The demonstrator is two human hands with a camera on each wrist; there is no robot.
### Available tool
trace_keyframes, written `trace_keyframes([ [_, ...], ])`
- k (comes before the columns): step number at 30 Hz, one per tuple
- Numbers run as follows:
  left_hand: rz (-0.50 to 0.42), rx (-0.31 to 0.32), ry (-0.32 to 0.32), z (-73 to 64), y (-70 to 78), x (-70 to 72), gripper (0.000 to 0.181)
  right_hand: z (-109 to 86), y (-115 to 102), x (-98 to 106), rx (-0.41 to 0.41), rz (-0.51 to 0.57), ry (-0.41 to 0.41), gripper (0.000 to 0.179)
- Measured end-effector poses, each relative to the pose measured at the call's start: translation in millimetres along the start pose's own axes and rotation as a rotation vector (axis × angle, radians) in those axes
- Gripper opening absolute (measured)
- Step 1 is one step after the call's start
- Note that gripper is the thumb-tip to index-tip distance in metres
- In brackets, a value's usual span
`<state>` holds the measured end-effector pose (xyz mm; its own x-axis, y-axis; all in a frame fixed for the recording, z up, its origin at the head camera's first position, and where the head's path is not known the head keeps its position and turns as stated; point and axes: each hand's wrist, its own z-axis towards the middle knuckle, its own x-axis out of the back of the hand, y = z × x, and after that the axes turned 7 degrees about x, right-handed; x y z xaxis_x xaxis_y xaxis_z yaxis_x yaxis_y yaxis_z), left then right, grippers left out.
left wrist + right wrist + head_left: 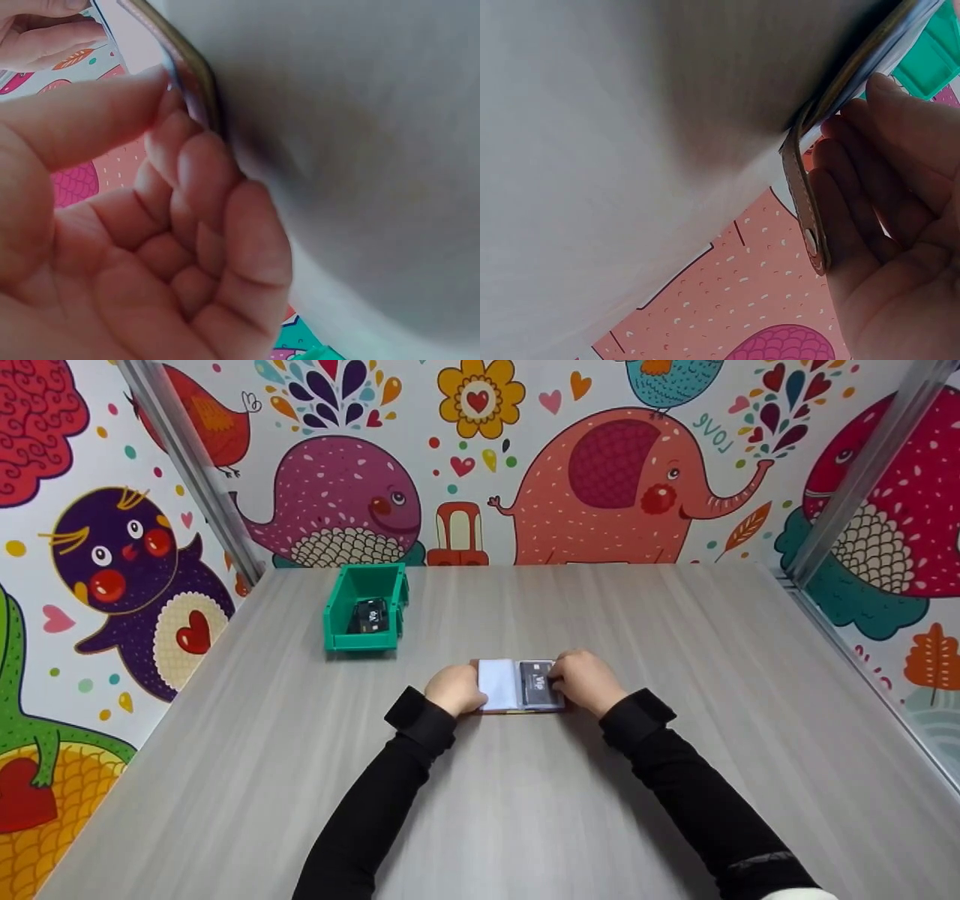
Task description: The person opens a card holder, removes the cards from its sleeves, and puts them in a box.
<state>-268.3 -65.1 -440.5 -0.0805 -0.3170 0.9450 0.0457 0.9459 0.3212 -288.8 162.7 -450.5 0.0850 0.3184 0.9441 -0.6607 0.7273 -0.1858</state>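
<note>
An open brown card holder (512, 711) lies on the table with pale sleeve pages spread. On its right page is a black card (537, 684) with light "Vip" lettering. My left hand (456, 690) pinches the left edge; the left wrist view shows the thumb above the cover's rim (199, 82) and curled fingers against it. At the right edge is my right hand (589, 682), its thumb over the page beside the card and its fingers bent at the rim. A strap with a metal snap (804, 199) sticks out by those fingers.
A green bin (360, 642) stands at the back left of the table, with several black cards (369, 616) inside. Printed cartoon panels close off the back and both sides, with metal posts (199, 472) at the corners.
</note>
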Motion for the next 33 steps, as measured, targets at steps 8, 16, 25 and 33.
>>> trace_keyframes([
  [8, -0.021, 0.021, 0.008, -0.5, 7.4, 2.7, 0.026, -1.0, 0, 0, 0.011, -0.005, 0.008, 0.012],
  [16, -0.116, -0.008, 0.037, 3.2, 17.8, 2.5, 0.028, -0.9, -1, 0, 0.015, -0.018, 0.008, 0.011],
  [25, -0.205, -0.083, 0.087, 8.9, 33.0, -0.9, 0.041, -0.5, -1, 1, 0.018, -0.024, 0.007, 0.01],
  [33, -0.221, -0.067, 0.102, 12.6, 40.2, -4.9, 0.041, -0.4, 0, 0, 0.019, -0.022, 0.02, 0.011],
])
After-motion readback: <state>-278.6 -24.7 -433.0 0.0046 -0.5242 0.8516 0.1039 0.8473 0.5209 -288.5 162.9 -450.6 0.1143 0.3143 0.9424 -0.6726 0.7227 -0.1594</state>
